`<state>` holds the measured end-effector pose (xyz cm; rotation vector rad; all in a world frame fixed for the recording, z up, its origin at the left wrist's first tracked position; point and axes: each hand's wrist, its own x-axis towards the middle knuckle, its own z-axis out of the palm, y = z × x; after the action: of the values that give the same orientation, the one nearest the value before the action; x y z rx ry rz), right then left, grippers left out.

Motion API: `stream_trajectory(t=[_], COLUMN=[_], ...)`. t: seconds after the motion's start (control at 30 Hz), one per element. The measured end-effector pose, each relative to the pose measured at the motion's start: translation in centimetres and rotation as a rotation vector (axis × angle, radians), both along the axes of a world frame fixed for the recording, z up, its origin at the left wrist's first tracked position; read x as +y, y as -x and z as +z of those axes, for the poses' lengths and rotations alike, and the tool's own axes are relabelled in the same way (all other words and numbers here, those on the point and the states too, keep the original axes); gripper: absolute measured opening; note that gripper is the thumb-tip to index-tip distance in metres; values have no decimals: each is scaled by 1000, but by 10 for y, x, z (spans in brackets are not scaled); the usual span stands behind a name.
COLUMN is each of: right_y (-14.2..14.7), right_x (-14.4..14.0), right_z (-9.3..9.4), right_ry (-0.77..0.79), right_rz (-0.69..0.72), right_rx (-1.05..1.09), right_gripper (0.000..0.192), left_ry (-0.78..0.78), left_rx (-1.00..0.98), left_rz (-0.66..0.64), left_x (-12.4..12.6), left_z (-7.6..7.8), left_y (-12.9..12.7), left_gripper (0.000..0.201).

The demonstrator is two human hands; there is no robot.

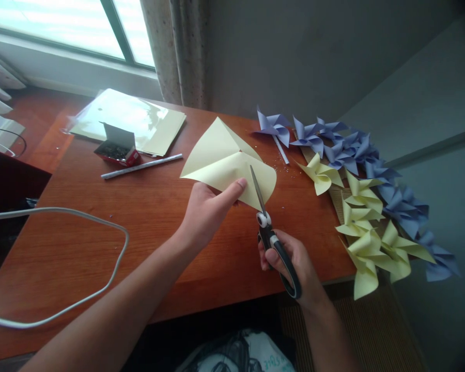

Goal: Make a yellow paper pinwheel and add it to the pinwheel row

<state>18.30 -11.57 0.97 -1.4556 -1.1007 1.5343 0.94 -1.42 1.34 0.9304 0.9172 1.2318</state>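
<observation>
Head view: your left hand (207, 206) pinches a folded sheet of pale yellow paper (225, 163) between thumb and fingers, holding it raised just above the wooden table (139, 217), near the table's middle. Your right hand (290, 258) is closed through the handles of the scissors (269, 232), whose blades are nearly together and point up into the paper's lower right edge, touching it beside your left thumb.

To the right, along the table's edge, lies a row of finished pinwheels: yellow pinwheels (368, 232) nearer you and blue pinwheels (344, 144) beyond them, the two rows touching. Behind the paper, a white stick (141, 167) lies flat on the table, just beside a small open red box (117, 147) whose contents are too small to make out. That box sits at the edge of a stack of yellow sheets in clear wrap (127, 119). A white cable (62, 263) loops across the table's left part, well apart from both of your hands.
</observation>
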Motion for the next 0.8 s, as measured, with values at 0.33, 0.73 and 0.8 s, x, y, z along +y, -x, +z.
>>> stream_trajectory(t=[0.33,0.73,0.8], right_y=[2,4,4], right_x=[2,3,3], right_z=[3,1,1], right_ry=[-18,-22,-25], right_rz=[-29,-42,-43], right_rx=[7,6,1], right_gripper=[44,43,43], left_ry=[-40,-10,-19], left_rx=[64,75,70], left_rz=[-56,-75,-81], left_x=[-4,-8,-8], left_z=[9,14,14], left_y=[-3,-6,-6], left_gripper=[24,30,28])
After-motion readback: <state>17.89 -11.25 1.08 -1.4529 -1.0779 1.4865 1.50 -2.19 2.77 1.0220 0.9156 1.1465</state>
